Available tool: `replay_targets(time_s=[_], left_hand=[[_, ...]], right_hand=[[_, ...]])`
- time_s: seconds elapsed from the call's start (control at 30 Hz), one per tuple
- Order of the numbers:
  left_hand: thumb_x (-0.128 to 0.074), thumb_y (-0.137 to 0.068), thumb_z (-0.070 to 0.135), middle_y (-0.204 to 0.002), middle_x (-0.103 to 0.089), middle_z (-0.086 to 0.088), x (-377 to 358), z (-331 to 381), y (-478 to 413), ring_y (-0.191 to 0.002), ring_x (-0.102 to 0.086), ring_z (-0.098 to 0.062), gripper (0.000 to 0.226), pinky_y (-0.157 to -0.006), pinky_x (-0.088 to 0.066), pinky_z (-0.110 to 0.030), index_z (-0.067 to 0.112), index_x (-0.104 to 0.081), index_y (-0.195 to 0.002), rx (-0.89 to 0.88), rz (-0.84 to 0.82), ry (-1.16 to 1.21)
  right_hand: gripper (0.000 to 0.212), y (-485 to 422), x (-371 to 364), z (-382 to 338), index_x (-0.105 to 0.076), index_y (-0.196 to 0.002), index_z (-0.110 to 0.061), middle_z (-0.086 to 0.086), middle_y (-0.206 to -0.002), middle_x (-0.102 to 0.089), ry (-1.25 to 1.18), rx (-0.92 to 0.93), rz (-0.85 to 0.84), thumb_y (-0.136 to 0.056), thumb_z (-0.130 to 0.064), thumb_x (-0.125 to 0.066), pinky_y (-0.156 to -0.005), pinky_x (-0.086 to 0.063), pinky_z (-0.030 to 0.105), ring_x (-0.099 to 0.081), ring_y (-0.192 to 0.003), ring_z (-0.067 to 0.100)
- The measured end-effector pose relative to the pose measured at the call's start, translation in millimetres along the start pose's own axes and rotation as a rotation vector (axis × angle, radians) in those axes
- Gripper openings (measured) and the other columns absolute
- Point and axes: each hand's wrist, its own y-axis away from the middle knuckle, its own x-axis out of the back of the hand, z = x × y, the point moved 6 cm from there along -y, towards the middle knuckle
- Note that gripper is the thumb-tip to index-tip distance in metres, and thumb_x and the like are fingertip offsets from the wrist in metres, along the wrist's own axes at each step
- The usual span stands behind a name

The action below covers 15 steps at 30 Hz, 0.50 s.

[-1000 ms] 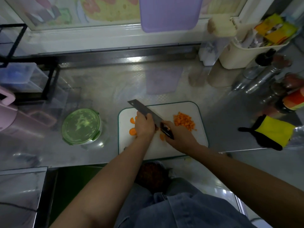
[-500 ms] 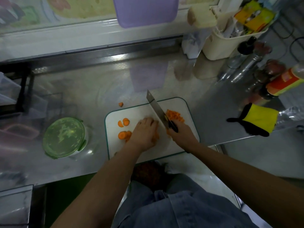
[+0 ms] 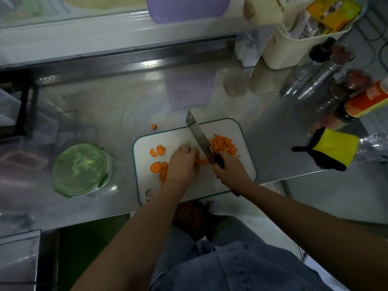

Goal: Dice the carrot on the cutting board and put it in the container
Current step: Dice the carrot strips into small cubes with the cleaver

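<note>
Both hands work over the white, green-rimmed cutting board (image 3: 241,131). The left hand (image 3: 182,162), fingers bent, pins orange carrot strips (image 3: 201,161) just left of the blade. The right hand (image 3: 230,171) grips the black handle of the broad steel knife (image 3: 199,137). Diced carrot (image 3: 223,144) heaps right of the blade, and round carrot slices (image 3: 158,166) lie left of the left hand. Well left on the steel counter (image 3: 105,114) stands the round green-lidded container (image 3: 80,170), closed.
</note>
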Motion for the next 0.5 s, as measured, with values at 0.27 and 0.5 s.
replay_targets(time_s=[0.27, 0.5], left_hand=[[-0.07, -0.079, 0.031, -0.101, -0.057, -0.012, 2, -2, 2, -0.097, -0.051, -0.03, 0.032, -0.078, -0.046, -0.041, 0.01, -0.064, -0.103, 0.063, 0.033, 0.032], [-0.065, -0.086, 0.026, -0.095, -0.056, -0.007, -1, 3, 1, -0.094, -0.051, -0.025, 0.014, -0.072, -0.044, -0.037, 0.013, -0.064, -0.09, 0.103, 0.06, 0.018]], right_hand=[[0.018, -10, 8, -7, -0.052, -0.096, -0.007, 0.004, -0.072, -0.051, 0.257, 0.054, 0.089, -0.094, -0.025, -0.052, -0.055, -0.031, 0.029, -0.046, -0.062, 0.018], [0.015, 5, 13, -5, -0.049, -0.097, -0.009, 0.005, -0.072, -0.051, 0.278, 0.068, 0.071, -0.092, -0.023, -0.051, -0.057, -0.03, 0.03, -0.043, -0.061, 0.021]])
